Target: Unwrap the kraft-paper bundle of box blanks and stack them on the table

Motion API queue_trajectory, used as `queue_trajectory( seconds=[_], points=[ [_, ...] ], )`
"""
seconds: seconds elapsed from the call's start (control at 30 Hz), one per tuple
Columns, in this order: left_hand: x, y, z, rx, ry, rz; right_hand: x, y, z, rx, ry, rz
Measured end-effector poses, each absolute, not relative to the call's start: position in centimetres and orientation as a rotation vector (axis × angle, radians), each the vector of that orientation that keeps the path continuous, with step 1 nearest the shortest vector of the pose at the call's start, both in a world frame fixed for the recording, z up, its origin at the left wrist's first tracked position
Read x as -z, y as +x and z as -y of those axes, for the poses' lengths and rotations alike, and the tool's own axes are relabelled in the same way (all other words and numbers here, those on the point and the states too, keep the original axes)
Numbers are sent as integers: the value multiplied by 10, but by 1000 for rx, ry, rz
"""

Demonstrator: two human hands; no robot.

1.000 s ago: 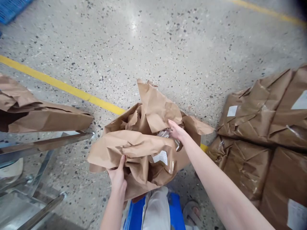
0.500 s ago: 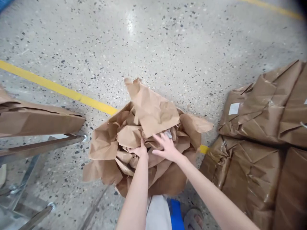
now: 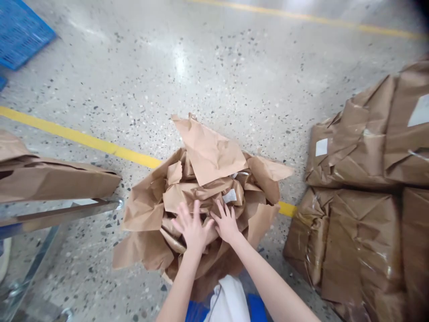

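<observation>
Paper bundle (image 3: 186, 193) lies beneath and just beyond the splayed fingers (image 3: 184, 214) of left hand (image 3: 195, 235) and right hand (image 3: 228, 226).

Here's the big brown paper bag (image 3: 142, 214), mouth wide open, ragged flaps (image 3: 270, 170) splayed outward, one pointed flap (image 3: 214, 154) leaning in over the far side! And inside, a crumpled brown packet (image 3: 181, 197) lies crosswise, white label (image 3: 229, 196) facing up near its right end.
</observation>
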State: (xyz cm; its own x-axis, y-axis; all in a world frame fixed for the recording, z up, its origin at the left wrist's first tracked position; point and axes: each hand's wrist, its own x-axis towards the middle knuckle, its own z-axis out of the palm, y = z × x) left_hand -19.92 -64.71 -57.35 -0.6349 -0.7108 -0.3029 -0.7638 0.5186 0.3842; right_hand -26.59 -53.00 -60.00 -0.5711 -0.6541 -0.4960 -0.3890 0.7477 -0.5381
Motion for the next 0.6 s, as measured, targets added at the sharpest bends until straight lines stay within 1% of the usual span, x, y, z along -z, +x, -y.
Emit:
queue_trajectory(
  seconds=[0.07,0.13,0.27,0.37,0.47,0.6],
  points=[
    [583,-200,648,-634,-896,-2676,591,-275,528,527,-756,-2276],
    [602,-207,652,-494,-738,-2637,581,-288,521,559,-678,-2336],
    [637,-232,654,-225,-761,-2498,543,-303,495,626,-503,-2446],
    [647,-253,650,-69,-840,-2375,502,-294,466,718,-472,-2469],
    [633,-267,649,14,-799,-2311,465,-264,428,785,-381,-2515],
    [573,-275,657,9,-663,-2285,441,-201,373,878,-224,-2615]
  ],
)
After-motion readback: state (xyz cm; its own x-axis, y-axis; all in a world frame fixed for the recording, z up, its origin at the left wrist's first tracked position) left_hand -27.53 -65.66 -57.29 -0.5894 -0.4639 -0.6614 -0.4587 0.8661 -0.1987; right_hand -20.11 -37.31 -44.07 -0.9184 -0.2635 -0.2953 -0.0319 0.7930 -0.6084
